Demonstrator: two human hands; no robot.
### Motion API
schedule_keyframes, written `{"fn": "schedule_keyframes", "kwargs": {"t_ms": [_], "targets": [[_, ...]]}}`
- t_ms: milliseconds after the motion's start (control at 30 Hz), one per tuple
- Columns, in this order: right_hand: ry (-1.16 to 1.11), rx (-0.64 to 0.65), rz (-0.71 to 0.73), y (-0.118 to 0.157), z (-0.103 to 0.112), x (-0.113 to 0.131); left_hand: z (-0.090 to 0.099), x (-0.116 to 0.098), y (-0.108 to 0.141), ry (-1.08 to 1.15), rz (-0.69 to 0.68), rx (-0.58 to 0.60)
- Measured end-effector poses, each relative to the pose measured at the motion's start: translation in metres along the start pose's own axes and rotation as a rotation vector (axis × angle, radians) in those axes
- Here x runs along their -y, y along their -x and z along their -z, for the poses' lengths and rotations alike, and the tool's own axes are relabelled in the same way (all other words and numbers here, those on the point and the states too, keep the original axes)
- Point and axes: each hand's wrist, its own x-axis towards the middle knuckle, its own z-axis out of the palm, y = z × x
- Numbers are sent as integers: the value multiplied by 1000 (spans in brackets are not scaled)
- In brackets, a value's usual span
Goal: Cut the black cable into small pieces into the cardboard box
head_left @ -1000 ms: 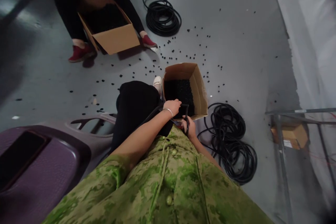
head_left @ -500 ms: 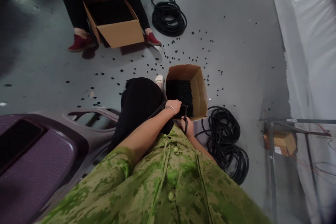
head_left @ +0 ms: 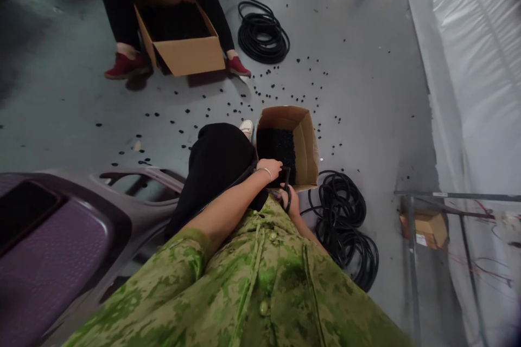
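My right hand [head_left: 291, 200] is closed around a black hose [head_left: 287, 176], which stands up in a bent loop above the fingers. My left hand [head_left: 269, 167], with a bracelet at the wrist, is closed beside the bend's upper end. Its fingertips reach toward the hose, but what they pinch is too small to make out. Both hands are over the near edge of an open cardboard box [head_left: 306, 146]. Small black pieces [head_left: 277, 143] fill its bottom. To the right lies a tangled coil of black hose [head_left: 342, 200], with a strand running toward my right hand.
Across from me, a person in red shoes [head_left: 128, 65] straddles a larger cardboard box [head_left: 191, 54] of black pieces. Another black coil [head_left: 264, 38] lies nearby. Small black bits dot the floor. A purple chair [head_left: 81, 233] bears a phone [head_left: 26, 214]; a metal frame [head_left: 413, 255] stands right.
The view has shifted slightly. Both hands stay at nearly the same place over the box edge, and the bent black hose between them has moved only a little.
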Motion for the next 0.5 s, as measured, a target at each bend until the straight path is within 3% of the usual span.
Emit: {"fn": "schedule_keyframes", "kwargs": {"t_ms": [100, 167, 300, 433, 500], "targets": [[-187, 39, -127, -1, 2, 3, -2, -1, 0, 19, -26, 5], [-193, 48, -157, -1, 3, 6, -3, -2, 0, 39, -43, -6], [-82, 77, -99, 2, 5, 16, -4, -3, 3, 52, -77, -13], [-136, 58, -118, 3, 5, 18, -4, -4, 5, 21, -90, 2], [-64, 58, -46, 2, 5, 16, -3, -5, 5, 3, -94, 19]]}}
